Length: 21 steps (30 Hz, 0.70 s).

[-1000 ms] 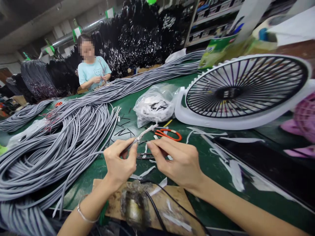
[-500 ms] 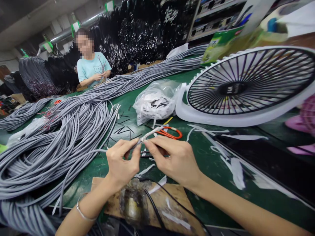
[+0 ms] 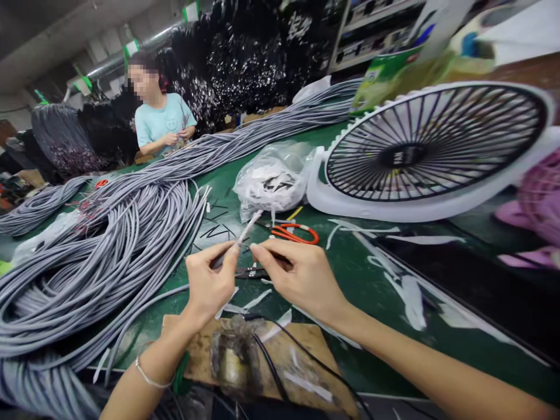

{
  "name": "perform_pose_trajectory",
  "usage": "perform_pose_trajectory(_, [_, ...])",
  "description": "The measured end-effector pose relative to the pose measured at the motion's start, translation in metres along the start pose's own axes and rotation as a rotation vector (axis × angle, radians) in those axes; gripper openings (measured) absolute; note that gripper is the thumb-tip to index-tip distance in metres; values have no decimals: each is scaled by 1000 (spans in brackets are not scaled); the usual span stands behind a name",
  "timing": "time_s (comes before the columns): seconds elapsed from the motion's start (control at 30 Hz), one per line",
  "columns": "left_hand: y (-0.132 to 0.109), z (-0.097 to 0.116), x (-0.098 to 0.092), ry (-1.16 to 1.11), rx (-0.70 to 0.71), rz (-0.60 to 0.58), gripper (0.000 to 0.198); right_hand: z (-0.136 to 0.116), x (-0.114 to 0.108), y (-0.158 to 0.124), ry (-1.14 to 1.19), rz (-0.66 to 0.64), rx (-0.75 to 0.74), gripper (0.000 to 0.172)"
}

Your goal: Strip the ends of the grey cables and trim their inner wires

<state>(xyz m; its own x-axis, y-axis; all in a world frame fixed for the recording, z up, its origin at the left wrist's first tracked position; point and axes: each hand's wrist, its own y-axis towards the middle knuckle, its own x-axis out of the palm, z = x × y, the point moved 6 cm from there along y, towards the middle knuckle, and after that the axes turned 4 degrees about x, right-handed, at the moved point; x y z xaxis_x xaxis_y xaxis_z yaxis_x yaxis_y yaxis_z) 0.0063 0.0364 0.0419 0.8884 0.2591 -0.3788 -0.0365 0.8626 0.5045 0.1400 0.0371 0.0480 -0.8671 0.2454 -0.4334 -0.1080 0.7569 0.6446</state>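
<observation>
My left hand (image 3: 210, 286) pinches a grey cable (image 3: 168, 296) near its end. The cable's stripped whitish end (image 3: 250, 226) sticks up past the thumb and forefinger, pointing away and to the right. Just right of it is my right hand (image 3: 306, 279), thumb and fingers drawn together and apart from the cable; I cannot make out whether anything small is between the fingertips. A dark hand tool (image 3: 251, 272) lies on the table behind and between the hands. Orange handles (image 3: 297, 233) of what looks like scissors rest beyond the right hand.
A large heap of grey cables (image 3: 109, 256) lies left. Ahead are a clear plastic bag (image 3: 273, 184) of white scraps and a white fan (image 3: 371, 211). Below my hands, a soldering-pot-like metal piece (image 3: 234, 364) sits on a brown board (image 3: 301, 344). Across the table sits a person (image 3: 164, 122).
My right hand has come off the cable's whitish end, leaving a small gap. That end now points more steeply up from my left hand. The view has shifted slightly.
</observation>
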Motion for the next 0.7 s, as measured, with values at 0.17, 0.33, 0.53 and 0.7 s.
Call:
perform_pose_trajectory(0.17, [-1,3,0,13,50,-13,22,8,3,2,49,-34,74,37])
perform_pose_trajectory(0.33, [-3,15,2,235,279,-5,18,19,12,2,218,-145,243,39])
perform_pose_trajectory(0.53, [-6,23,4,354,364,-1,21,2,3,-4,78,17,39,33])
perform_pose_trajectory(0.7, [-2,17,5,220,248,-72,23,-15,-3,-11,-107,160,-200,27])
